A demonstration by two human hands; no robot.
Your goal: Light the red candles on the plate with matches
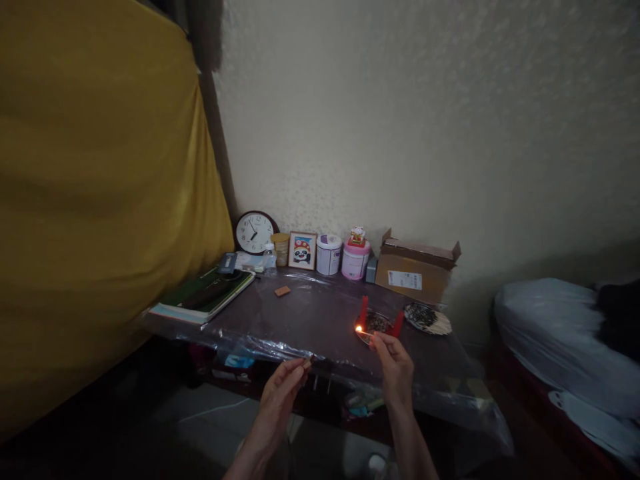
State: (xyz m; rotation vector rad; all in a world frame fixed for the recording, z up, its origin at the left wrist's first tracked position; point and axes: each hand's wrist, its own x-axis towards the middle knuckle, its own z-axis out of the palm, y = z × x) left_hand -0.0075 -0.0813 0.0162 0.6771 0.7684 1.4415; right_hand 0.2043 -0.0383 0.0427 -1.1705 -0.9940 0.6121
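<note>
Between the fingertips of my right hand [395, 367] is a lit match [367, 333], its flame pointing to the left. Just behind it stand two red candles, one upright [364, 309] and one leaning [398, 325], on a round plate [369, 339] with dark bits in it. Neither candle shows a flame. My left hand [283, 390], lower and to the left at the table's front edge, pinches a small brown matchbox [307, 363]. Right of the candles, a second plate holds a pile of matchsticks [429, 319], many with dark ends.
A plastic-covered table [300, 320] bears a small brown block [283, 291], books [200, 297], a clock [256, 232], a panda picture [303, 251], a white tub [329, 255], a pink tub [355, 260] and a cardboard box [414, 270]. A yellow curtain [100, 180] hangs left.
</note>
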